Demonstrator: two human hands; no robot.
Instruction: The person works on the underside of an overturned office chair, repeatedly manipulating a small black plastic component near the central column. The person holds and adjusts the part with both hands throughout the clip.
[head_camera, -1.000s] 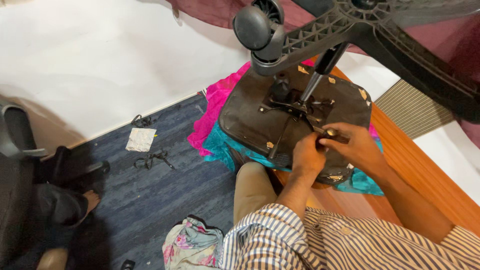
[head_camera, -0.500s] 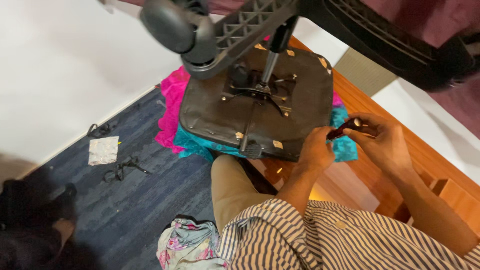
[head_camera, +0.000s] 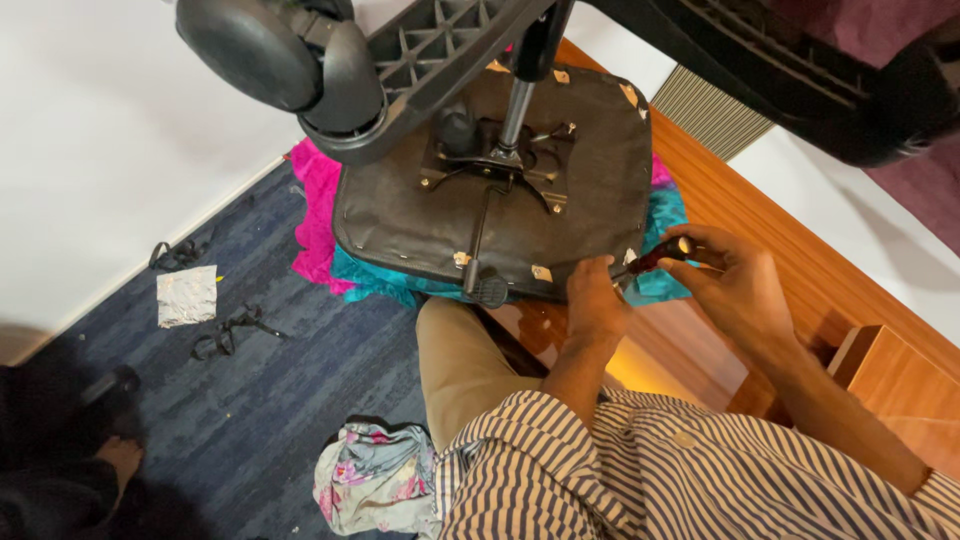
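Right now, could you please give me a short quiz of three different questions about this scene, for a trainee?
1. True or false: the office chair seat lies upside down, its caster wheel pointing up.
2. What does the right hand hold? A) hammer B) screwdriver C) pliers
3. Fill in: the left hand rests at the seat's near ____.

Key
1. True; the mechanism plate faces the camera.
2. B, a screwdriver with a black and red handle.
3. Edge, beside the pink and teal cloth under the seat.
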